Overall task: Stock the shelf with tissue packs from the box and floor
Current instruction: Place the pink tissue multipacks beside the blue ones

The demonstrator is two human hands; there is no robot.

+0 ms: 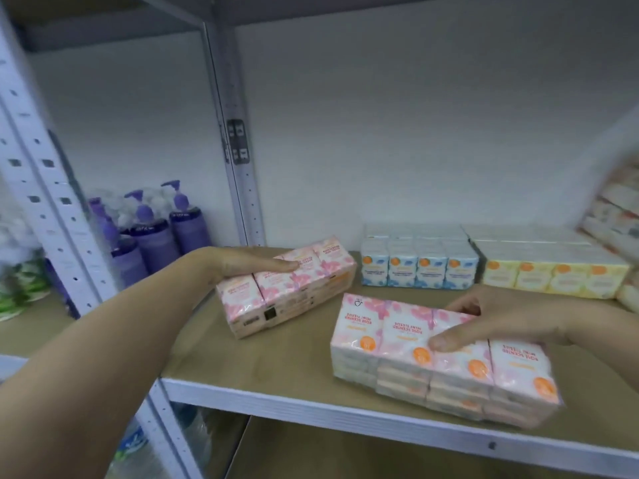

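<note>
Both my hands rest on pink tissue packs lying on the shelf [276,371].

From the head camera, my left hand [242,266] lies flat, fingers extended, on top of a pink pack [294,292] near the middle of the board; it is not clenched around it. My right hand [501,323] grasps a second pink pack [432,361] at 5 o'clock from the first, thumb on top, this pack sitting at the front edge. At 1 o'clock stand blue packs [418,267], yellow packs [553,274] beside them. At 9 o'clock, past the post, are purple pump bottles [162,233].
</note>
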